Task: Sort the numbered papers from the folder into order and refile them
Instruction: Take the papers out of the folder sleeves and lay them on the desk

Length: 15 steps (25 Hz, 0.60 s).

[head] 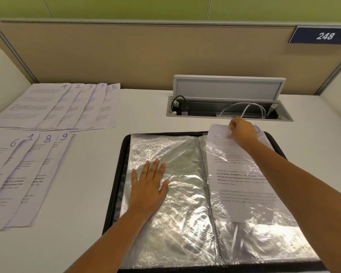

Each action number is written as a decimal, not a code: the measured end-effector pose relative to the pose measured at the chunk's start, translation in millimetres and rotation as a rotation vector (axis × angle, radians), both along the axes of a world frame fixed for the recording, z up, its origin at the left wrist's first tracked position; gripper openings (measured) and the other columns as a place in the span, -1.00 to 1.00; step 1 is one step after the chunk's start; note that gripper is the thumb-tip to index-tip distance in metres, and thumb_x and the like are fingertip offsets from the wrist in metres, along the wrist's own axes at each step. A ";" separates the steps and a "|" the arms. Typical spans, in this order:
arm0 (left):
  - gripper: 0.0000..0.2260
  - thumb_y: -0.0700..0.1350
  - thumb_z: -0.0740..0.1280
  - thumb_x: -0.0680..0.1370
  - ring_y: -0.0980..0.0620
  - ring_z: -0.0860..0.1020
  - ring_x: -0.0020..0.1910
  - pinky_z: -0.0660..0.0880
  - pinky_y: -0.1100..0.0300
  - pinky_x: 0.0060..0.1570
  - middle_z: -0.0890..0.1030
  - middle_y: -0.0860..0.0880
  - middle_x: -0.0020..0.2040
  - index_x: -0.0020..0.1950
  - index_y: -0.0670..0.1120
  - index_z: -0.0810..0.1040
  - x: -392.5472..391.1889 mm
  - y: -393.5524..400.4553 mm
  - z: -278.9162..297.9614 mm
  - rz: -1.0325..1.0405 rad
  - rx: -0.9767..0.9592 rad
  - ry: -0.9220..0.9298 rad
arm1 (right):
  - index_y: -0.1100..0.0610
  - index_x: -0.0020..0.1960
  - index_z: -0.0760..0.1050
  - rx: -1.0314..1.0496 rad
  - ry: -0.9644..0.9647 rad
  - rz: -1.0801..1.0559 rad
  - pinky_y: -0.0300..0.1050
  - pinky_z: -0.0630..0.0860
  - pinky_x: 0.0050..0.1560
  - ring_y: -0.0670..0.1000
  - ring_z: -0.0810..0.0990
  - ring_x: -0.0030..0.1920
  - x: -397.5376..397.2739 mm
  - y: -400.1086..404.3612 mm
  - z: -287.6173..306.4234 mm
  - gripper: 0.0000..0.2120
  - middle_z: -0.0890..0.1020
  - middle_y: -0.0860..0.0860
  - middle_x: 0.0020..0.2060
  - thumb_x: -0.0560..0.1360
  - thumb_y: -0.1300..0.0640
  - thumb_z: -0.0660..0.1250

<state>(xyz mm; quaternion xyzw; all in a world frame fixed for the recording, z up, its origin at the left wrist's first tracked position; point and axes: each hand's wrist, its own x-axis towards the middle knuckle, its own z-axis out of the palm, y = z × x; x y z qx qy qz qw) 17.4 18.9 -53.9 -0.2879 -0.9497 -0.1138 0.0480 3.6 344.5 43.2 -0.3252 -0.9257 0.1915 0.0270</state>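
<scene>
The open folder lies near right on the desk; far behind it sits the cable box. To the left — two overlapping rows of numbered papers (4, 2, 3, 7, 5 farther; 6, 1, 8, 9 nearer).

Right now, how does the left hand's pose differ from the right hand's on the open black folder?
The left hand lies flat, fingers straight, on the left clear plastic sleeve; the right hand is curled, pinching the top edge of a white printed sheet. The left hand sits mid-page, the right hand at the far edge of the open black folder. Both are over the folder.
</scene>
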 end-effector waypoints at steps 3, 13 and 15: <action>-0.48 0.20 -0.14 0.60 -0.06 0.25 0.44 0.16 -0.24 0.33 0.33 0.01 0.45 0.45 0.03 0.31 -0.4 0.2 -1.2 -0.002 0.008 0.011 | 0.18 0.02 0.38 -0.102 0.255 -0.079 -0.12 0.38 -0.17 0.09 0.51 -0.14 -3.9 5.1 0.9 -0.94 0.53 0.14 -0.13 0.59 0.26 0.15; -0.52 0.15 -0.01 0.57 -0.07 0.27 0.43 0.17 -0.25 0.31 0.34 0.01 0.44 0.44 0.03 0.33 -1.5 1.0 -0.8 0.000 -0.017 0.024 | 0.11 -0.04 0.29 -0.092 0.771 -0.142 -0.51 0.23 -0.28 0.00 0.42 -0.13 -17.7 0.4 52.2 -0.89 0.43 0.05 -0.07 0.64 0.21 0.03; -0.52 0.15 0.00 0.57 -0.08 0.28 0.43 0.18 -0.25 0.30 0.35 0.01 0.44 0.44 0.02 0.34 -0.9 1.0 -0.7 -0.006 -0.018 0.020 | 0.10 -0.04 0.28 -0.071 0.833 -0.100 -0.53 0.26 -0.28 -0.03 0.42 -0.12 -23.8 -5.3 62.0 -0.89 0.43 0.05 -0.06 0.64 0.20 0.02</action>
